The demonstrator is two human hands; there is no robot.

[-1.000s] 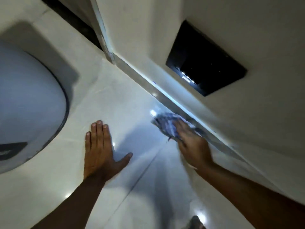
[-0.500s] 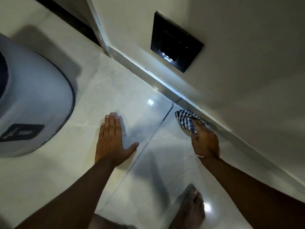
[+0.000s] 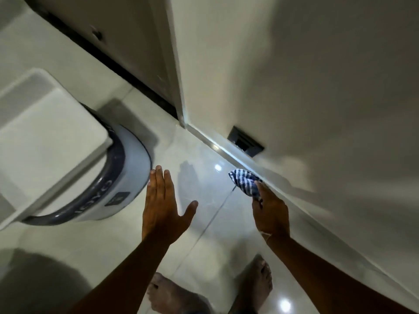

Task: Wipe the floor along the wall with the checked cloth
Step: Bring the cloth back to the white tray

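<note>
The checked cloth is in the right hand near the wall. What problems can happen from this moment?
1. The checked cloth is bunched in the right hand, so little of it may touch the floor, leaving the strip by the skirting unwiped.
2. The left hand looks lifted and bare feet stand on glossy tiles; balance could slip.
3. The grey machine stands close and could be bumped.

Two hands (image 3: pixel 164 207), one checked cloth (image 3: pixel 244 185)

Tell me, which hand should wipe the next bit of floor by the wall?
The right hand. It already grips the checked cloth beside the wall's base. The left hand is open, empty and farther from the wall, nearer the grey appliance.
</note>
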